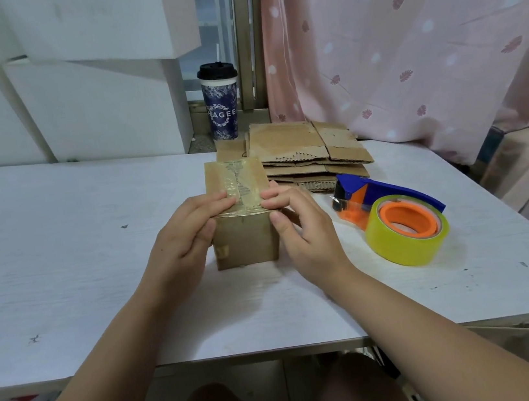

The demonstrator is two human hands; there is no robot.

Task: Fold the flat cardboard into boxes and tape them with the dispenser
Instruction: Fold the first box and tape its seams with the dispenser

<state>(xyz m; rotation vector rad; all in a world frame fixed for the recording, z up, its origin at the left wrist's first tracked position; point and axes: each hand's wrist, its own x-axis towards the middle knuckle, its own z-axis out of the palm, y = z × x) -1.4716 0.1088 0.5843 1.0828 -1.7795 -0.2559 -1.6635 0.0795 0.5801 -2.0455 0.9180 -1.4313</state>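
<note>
A small brown cardboard box stands in the middle of the white surface, a strip of clear tape running along its closed top. Both hands grip its near top edge, fingers laid flat on the tape and thumbs on the front face: the left hand at the left corner, the right hand at the right. Just right lies a blue and orange tape dispenser with a yellow roll. Behind it sits a stack of flat brown cardboard, beside a dark blue lidded paper cup
</note>
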